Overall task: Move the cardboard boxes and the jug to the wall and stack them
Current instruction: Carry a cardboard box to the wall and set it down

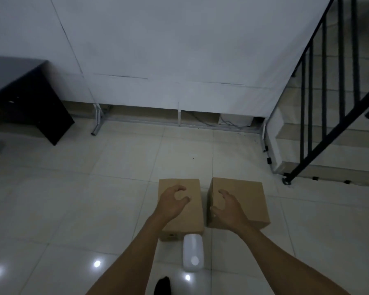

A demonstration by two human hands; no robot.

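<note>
Two cardboard boxes sit side by side low in the frame, left box [186, 218] and right box [243, 201], a narrow gap between. A white jug [193, 257] lies just below the left box. Our left hand [172, 204] and right hand [228, 209] hang above the boxes, fingers curled apart, gripping nothing. Best we take one box by opposite sides and lift it level. The tiled floor [126, 167] runs clear to the wall [179, 60] at top; stair railing [328, 103] crowds the right, dark desk [26, 99] the upper left.

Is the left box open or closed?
Closed. The left box shows a flat, unbroken top with no flaps raised.
</note>
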